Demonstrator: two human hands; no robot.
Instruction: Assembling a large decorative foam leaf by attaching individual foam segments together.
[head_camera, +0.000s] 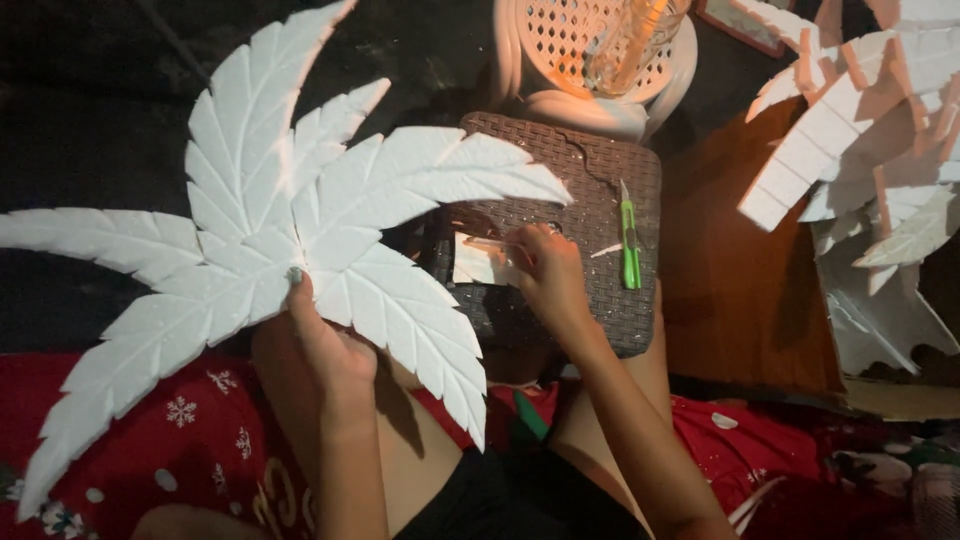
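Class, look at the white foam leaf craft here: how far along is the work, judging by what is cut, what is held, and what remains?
Done: several white feathered foam leaves are cut and fanned together. In hand: the left hand holds that fan at its centre, while the right hand works a small white foam piece on the brown woven stool, beside a green craft knife. Left: a pile of foam offcuts lies unused at right.

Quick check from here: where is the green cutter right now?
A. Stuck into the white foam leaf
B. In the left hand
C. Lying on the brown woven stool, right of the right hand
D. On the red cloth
C: the green cutter lies free on the brown woven stool, just right of the right hand, while the left hand holds the white foam leaf.
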